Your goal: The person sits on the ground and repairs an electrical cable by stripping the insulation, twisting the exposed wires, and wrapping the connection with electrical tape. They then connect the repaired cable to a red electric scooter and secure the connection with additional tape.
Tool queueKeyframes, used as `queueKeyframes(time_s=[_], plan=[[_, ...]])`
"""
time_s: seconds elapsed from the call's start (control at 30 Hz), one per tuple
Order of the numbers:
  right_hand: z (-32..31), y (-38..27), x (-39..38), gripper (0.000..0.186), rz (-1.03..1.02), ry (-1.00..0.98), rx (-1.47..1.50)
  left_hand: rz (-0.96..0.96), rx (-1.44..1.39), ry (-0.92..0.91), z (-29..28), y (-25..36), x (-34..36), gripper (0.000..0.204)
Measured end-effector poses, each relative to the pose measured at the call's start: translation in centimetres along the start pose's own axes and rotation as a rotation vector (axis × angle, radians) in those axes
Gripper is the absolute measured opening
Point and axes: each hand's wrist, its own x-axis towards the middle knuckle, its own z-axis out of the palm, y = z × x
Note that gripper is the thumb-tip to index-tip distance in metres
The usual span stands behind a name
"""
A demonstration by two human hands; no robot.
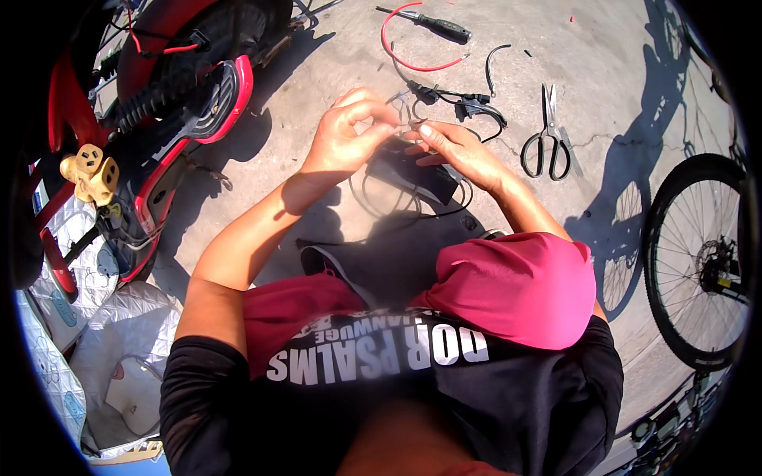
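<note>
My left hand (347, 135) is closed in a pinch, its thumb and forefinger meeting on a thin wire (404, 125). Facing it, my right hand (459, 151) pinches the same bit of wire between thumb and forefinger; the exact wire ends are too small to make out. Under my hands lies a black box-shaped device (421, 176), perhaps a charger, partly in shadow, with a thin cable (367, 198) looping around it. Just beyond my fingers are a black plug-like connector (425, 94) and dark leads (494, 117) on the concrete.
Black-handled scissors (547, 136) lie right of my hands. Farther off are a screwdriver (441, 28), a curved red wire (409, 63) and a short black wire (490, 73). A red-and-black scooter (147, 190) with a yellow outlet block (89, 174) stands left; a bicycle wheel (652, 262) right.
</note>
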Motion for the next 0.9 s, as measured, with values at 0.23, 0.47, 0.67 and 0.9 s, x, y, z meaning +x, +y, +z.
queueKeyframes(time_s=[0.23,0.47,0.67,0.9], plan=[[-0.8,0.4,-0.9,0.063,-0.452,0.214,-0.343,-0.563,-0.275,-0.226,0.7,1.2,0.7,0.008],[0.1,0.7,-1.2,0.009,-0.213,0.069,0.132,-0.776,-1.049,-0.336,2.7,-2.2,0.2,0.016],[-3.1,3.6,0.3,0.005,-0.088,0.191,0.310,-0.883,-0.835,-0.036,6.3,-10.7,1.0,0.024],[-3.3,4.6,1.6,0.006,0.009,0.213,0.549,-1.172,-0.618,0.149,11.3,-14.3,4.3,0.018]])
